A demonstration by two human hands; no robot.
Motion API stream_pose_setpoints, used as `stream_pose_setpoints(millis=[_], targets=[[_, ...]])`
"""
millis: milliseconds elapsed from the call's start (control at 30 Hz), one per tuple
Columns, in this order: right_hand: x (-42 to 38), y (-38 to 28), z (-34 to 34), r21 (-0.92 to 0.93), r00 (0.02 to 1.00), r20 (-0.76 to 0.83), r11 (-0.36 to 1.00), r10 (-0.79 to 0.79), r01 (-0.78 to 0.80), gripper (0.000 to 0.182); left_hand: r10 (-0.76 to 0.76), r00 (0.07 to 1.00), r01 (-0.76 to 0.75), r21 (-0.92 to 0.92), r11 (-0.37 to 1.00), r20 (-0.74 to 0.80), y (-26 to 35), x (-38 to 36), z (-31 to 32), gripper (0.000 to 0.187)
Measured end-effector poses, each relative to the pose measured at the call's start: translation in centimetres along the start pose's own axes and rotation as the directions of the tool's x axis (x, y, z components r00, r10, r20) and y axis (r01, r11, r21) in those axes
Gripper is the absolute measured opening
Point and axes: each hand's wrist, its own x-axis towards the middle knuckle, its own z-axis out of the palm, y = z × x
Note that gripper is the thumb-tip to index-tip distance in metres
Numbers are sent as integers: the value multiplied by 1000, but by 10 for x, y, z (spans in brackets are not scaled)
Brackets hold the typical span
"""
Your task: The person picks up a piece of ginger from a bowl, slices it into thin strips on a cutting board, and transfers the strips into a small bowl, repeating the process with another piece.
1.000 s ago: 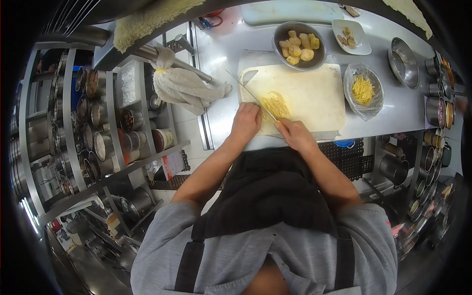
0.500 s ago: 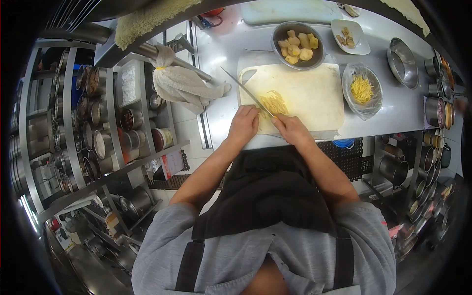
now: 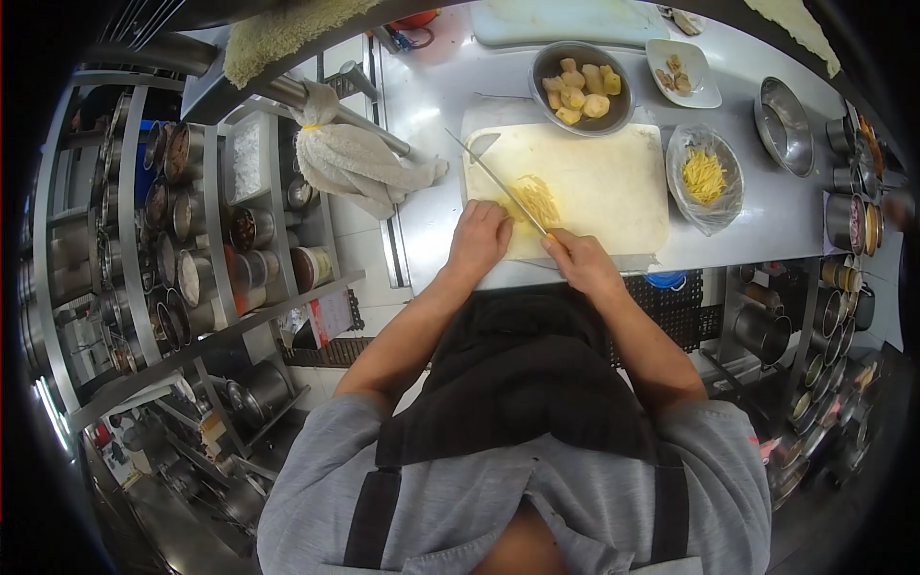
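A steel worktop (image 3: 431, 230) stretches across the view, a pale green board (image 3: 561, 24) lying along its far edge. The cream cutting board (image 3: 613, 182) lies flat near the worktop's near edge, toward the left end. A light towel (image 3: 350, 163) hangs in folds from a rail at the worktop's left edge.

Just beyond the cutting board's far edge, a metal bowl (image 3: 626, 103) holds peeled potatoes (image 3: 575, 94). Right of the board, a bowl lined with clear plastic (image 3: 717, 213) holds yellow strips (image 3: 704, 176); farther right is a steel bowl (image 3: 788, 125). A white dish (image 3: 708, 89) of small pale pieces (image 3: 677, 75) sits toward the far right.

The right hand (image 3: 586, 264) grips the knife (image 3: 498, 184) by its handle, at the board's near edge. The blade's long axis runs diagonally over the board's left part, its tip pointing far left, past the board's far left corner. The left hand (image 3: 482, 235), fingers curled, is at the board's near left corner, left of the blade; what is under it cannot be told. Thin cut strips (image 3: 539, 199) lie just right of the blade.
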Motion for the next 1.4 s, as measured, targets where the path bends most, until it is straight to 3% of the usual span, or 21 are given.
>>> stream_pose_setpoints(millis=[233, 333, 1033, 1200, 1333, 1400], targets=[[-15, 4, 0, 42, 1000, 23, 999, 19, -20, 31, -34, 999, 34, -2, 999, 12, -2, -1, -4, 11], [-20, 0, -2, -23, 999, 38, 1000, -3, 4, 31, -53, 999, 53, 4, 999, 4, -5, 3, -4, 12], [6, 7, 17, -18, 993, -43, 994, -113, 112, 29, 28, 1000, -28, 9, 1000, 4, -9, 12, 1, 9], [-11, -1, 5, 38, 1000, -4, 999, -18, 18, 30, -31, 1000, 31, -14, 999, 2, -11, 10, -4, 10], [-19, -2, 6, 2, 999, -13, 999, -35, 35, 29, -48, 998, 48, 13, 999, 27, -15, 14, -5, 9], [-20, -4, 6, 8, 999, 4, 999, -39, 39, 29, 22, 999, -22, 21, 1000, 25, -16, 16, -4, 8]])
